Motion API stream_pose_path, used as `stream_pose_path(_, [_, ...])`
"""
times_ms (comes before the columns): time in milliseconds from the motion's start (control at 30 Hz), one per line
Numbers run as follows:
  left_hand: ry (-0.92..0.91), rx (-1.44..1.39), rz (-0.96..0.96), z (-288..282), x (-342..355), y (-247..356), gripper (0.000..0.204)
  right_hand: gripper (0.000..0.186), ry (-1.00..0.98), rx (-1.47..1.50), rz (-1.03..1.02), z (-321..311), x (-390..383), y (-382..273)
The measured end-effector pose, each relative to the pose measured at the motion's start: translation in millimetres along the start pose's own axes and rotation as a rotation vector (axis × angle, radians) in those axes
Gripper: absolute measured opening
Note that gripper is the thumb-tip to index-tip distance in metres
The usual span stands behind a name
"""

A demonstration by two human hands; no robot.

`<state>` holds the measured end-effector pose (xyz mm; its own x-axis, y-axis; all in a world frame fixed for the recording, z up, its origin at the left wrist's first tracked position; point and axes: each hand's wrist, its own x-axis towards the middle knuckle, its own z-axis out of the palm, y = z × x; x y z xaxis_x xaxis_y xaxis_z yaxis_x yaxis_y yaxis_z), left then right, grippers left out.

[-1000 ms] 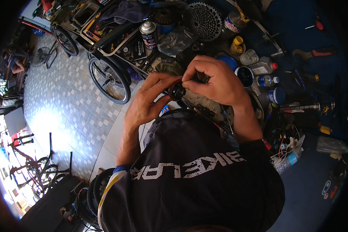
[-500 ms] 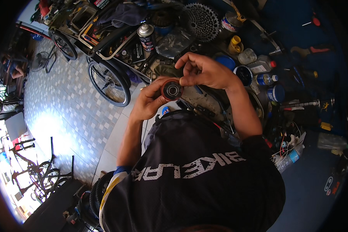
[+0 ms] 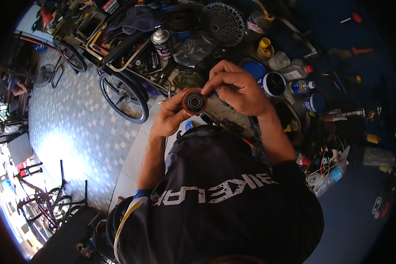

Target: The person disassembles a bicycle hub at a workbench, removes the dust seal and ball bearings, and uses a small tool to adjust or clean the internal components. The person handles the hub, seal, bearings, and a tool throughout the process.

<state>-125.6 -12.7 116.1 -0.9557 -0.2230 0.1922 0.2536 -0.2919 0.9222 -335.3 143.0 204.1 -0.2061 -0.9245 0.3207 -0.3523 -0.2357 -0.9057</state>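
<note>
My left hand [image 3: 169, 115] is closed on a round part [image 3: 194, 103] with a reddish outer rim, a black face and a silvery ring at its centre, held facing up. My right hand [image 3: 240, 92] reaches across from the right with bent, slightly separated fingers, its index fingertip at the part's upper right rim. Beyond my hands lie a green cloth [image 3: 187, 79] and assorted small metal tools. A tub with a dark inside [image 3: 273, 84] stands just right of my right hand.
The cluttered bench holds a spray can [image 3: 162, 46], a large cassette [image 3: 224, 24], bottles [image 3: 301, 86] and tools. A bicycle wheel [image 3: 123, 99] stands left of it on the tiled floor [image 3: 75, 114]. Bicycle frames [image 3: 46, 198] are lower left; a seated person [image 3: 15, 86] is far left.
The part has tilted from edge-on to face-up and moved slightly left and down. My right hand's thumb has left the rim; its index finger now reaches down to it.
</note>
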Motion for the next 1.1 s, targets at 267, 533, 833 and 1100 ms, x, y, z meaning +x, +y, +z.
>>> stream_pose_path(267, [-0.002, 0.003, 0.029, 5, 1, -1, 0.056, 0.028, -0.029, 0.003, 0.030, 3, -2, -1])
stream_pose_path(533, [0.051, -0.269, 0.097, 2, 0, -18, 0.064, 0.025, 0.338, 0.044, 0.142, -41, -7, 37])
stream_pose_path(833, [0.437, -0.436, -0.114, -13, -28, -47, 0.041, 0.017, 0.295, -0.525, 0.461, -42, -75, 172])
stream_pose_path(1100, [0.432, -0.043, -0.167, -8, -31, -56, 0.042, 0.017, 0.096, -0.716, 0.480, -16, -80, 194])
